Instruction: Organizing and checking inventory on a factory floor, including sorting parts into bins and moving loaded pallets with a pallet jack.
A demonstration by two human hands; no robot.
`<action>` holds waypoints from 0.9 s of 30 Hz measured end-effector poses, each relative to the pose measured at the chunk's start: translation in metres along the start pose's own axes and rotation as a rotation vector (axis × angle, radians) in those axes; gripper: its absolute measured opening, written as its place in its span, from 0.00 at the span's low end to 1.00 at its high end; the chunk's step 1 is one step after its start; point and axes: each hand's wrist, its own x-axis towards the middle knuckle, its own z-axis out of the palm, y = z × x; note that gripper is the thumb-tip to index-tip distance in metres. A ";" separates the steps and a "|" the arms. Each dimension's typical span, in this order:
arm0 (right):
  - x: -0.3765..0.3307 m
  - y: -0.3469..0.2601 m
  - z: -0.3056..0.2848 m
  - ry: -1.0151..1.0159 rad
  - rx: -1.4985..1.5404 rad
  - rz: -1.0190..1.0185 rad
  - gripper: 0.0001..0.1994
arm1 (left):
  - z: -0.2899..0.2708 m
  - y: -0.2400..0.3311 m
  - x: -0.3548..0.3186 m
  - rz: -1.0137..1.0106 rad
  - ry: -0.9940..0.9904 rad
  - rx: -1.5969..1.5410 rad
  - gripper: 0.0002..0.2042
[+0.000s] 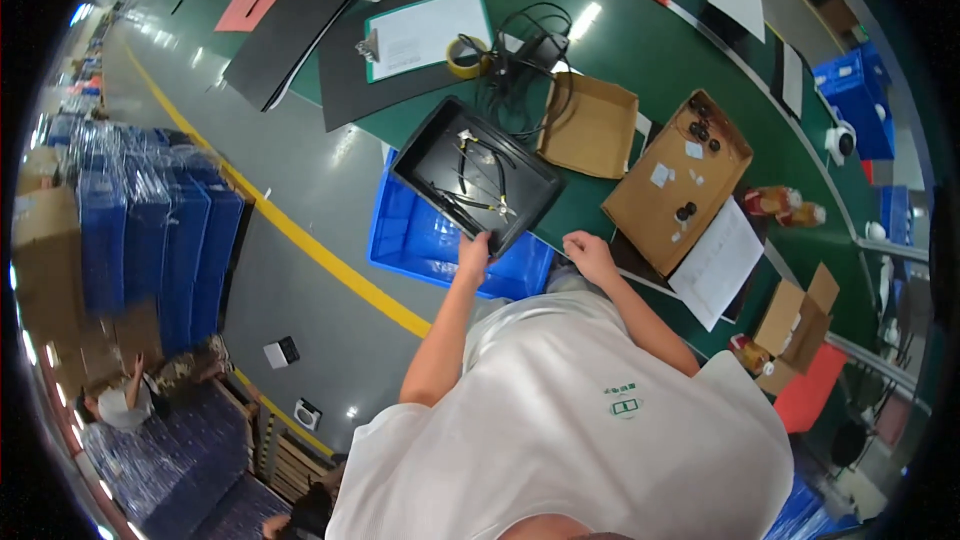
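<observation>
My left hand (474,254) grips the near edge of a shallow black tray (532,169), which is tilted and reaches over a blue plastic bin (395,236). Inside the tray lie black-handled pliers (466,162) with yellow marks, and a second pair of pliers (482,204) close to the near side. By the table's front edge is my right hand (590,256), its fingers curled closed; whatever they may hold is hidden. To its right, an open cardboard tray (636,202) carries small round black parts and white paper pieces.
A smaller cardboard tray (594,124), black cables (515,75), yellow tape (468,58) and a clipboard (428,32) occupy the green table (640,50). Papers (716,265), drink bottles (785,206) and an open carton (797,325) stand rightward. Wrapped blue bins (150,230) are stacked on the left; people are behind.
</observation>
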 end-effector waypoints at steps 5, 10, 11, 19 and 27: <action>-0.006 0.015 0.001 -0.008 -0.032 0.074 0.12 | -0.018 -0.015 -0.003 0.294 0.356 0.258 0.12; -0.009 0.047 0.001 0.004 0.013 0.062 0.12 | -0.061 -0.032 -0.031 0.296 0.449 0.244 0.13; -0.015 0.025 -0.001 -0.010 -0.036 0.118 0.11 | -0.071 -0.039 -0.035 0.273 0.476 0.232 0.13; -0.036 0.009 0.030 0.010 -0.070 0.055 0.11 | -0.118 -0.046 -0.069 0.341 0.552 0.035 0.13; -0.053 -0.151 0.118 -0.349 -0.109 -0.648 0.08 | -0.135 -0.057 -0.116 0.328 0.576 0.247 0.13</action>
